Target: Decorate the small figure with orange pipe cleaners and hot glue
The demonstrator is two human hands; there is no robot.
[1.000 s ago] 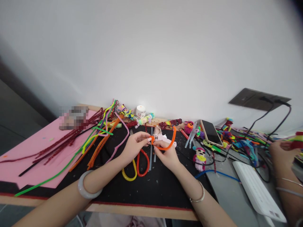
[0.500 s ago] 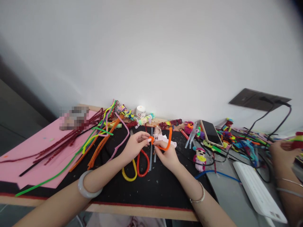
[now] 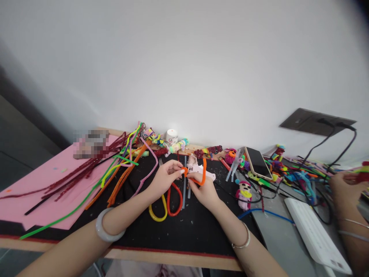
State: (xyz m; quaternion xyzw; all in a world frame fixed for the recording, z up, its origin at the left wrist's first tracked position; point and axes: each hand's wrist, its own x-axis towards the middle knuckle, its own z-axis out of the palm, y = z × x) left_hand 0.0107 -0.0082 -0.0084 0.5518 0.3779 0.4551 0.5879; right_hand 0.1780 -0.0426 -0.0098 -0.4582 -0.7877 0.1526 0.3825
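Note:
An orange pipe cleaner (image 3: 204,172) is pinched between my two hands over the black mat. My left hand (image 3: 166,177) grips its coiled end between thumb and fingers. My right hand (image 3: 203,192) pinches it just beside the coil, and its free length bends upward above that hand. Scissors with one yellow and one red handle loop (image 3: 174,200) lie below my left hand, their blades partly covered by it. Behind my right hand rests a white glue gun (image 3: 198,169), partly hidden. Clear glue sticks (image 3: 185,196) lie between my forearms.
Pipe cleaners (image 3: 115,184) in several colours spread over pink sheets (image 3: 25,192) at left. A small pipe-cleaner doll (image 3: 244,194), a phone (image 3: 257,163) and a white power strip (image 3: 317,234) are at right. Another person's hand (image 3: 344,188) is at the right edge.
The free end of the orange pipe cleaner has swung slightly to the left. Both my hands stay nearly in place, still pinching it.

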